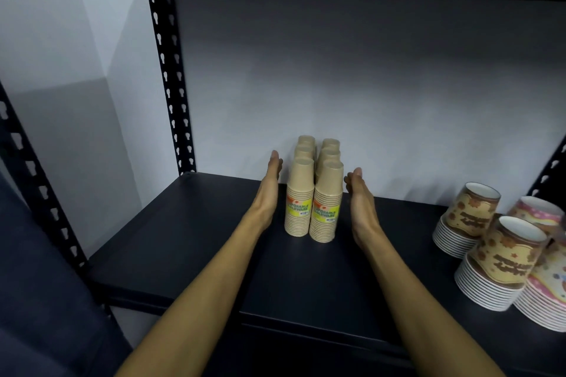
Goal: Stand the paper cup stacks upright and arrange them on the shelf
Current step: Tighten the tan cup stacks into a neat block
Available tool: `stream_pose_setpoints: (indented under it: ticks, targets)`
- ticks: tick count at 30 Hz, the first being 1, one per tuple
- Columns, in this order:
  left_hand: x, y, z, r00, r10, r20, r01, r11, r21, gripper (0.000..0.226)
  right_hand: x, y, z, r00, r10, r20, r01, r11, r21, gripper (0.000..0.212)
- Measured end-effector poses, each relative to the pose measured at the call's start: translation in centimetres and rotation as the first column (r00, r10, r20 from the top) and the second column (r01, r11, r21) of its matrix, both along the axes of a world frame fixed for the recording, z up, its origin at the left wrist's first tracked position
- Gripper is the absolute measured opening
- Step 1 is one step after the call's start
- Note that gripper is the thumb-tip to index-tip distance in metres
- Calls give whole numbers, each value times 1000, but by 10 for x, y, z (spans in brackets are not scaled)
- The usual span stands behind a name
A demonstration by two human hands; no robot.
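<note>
Several stacks of brown paper cups (pixel 314 193) stand upright, mouths down, in two rows running back toward the wall on the dark shelf (pixel 190 242). The two front stacks carry yellow labels. My left hand (pixel 271 187) is flat and edge-on just left of the group, close to the left front stack. My right hand (pixel 361 202) mirrors it on the right, a small gap from the right front stack. Both hands are open with fingers straight, holding nothing.
Patterned cup stacks (pixel 468 217) with white rims stand at the shelf's right end, brown-flowered and pink ones. A perforated black upright (pixel 171 76) marks the back left corner, another (pixel 33 174) the front left. A white wall lies behind; a dark shelf board overhead.
</note>
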State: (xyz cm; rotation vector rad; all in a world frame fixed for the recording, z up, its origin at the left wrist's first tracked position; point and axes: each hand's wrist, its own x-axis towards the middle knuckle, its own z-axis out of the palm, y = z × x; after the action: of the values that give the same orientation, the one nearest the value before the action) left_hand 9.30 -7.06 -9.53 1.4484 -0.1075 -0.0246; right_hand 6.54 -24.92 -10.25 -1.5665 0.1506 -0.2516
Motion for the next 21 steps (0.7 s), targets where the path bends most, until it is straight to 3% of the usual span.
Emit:
stream_pose_setpoints:
  ticks: [3,9,21]
  targets:
    - [37,-3,-24,991,-90,-103,85,995,-54,111,13,6,-2,997,54,-50,-52,998,27,81]
    - [19,-15,-8,981,-155,-114,134,976,-173,71,19,18,-4,991,112,-80,-89,965,246,62]
    - [15,-15,-15,966,-202,-160,150,947,-284,64,21,25,-11,992,82,-100,-42,936,350,57]
